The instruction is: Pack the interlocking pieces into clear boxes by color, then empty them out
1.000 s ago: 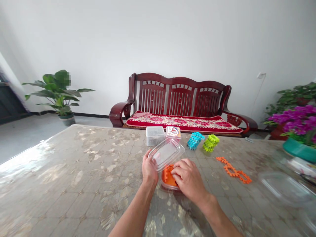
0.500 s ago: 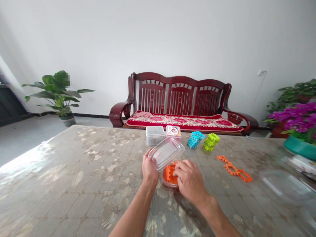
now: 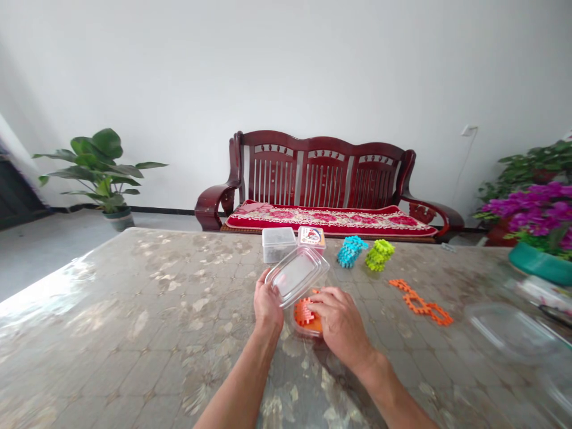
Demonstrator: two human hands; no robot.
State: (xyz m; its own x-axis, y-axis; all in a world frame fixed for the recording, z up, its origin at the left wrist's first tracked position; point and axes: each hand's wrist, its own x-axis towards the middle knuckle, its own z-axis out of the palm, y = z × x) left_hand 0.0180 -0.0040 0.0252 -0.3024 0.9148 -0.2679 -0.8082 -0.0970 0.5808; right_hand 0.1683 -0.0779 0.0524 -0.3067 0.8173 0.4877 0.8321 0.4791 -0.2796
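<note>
My left hand (image 3: pixel 269 304) holds a clear plastic lid (image 3: pixel 298 277), tilted, by its lower left edge. Below and to the right of it a clear container (image 3: pixel 307 333) rests on the table with orange toothed pieces (image 3: pixel 304 312) inside. The fingers of my right hand (image 3: pixel 342 319) are bent over the container and closed at the orange pieces, partly hiding them. A linked orange strip (image 3: pixel 420 304) lies flat to the right. Farther back stand a blue toothed cluster (image 3: pixel 351 251) and a green one (image 3: pixel 379 255).
On the patterned table (image 3: pixel 187 333), a clear box (image 3: pixel 279 245) and a labelled box (image 3: pixel 311 237) stand behind the lid. At the right are another clear plastic lid or tray (image 3: pixel 512 333) and a teal flower pot (image 3: pixel 540 262). A wooden bench (image 3: pixel 324 173) stands beyond.
The orange pieces under my right fingers have shifted and tipped inside the container. My left hand still holds the lid, barely moved. The whole view has slid slightly.
</note>
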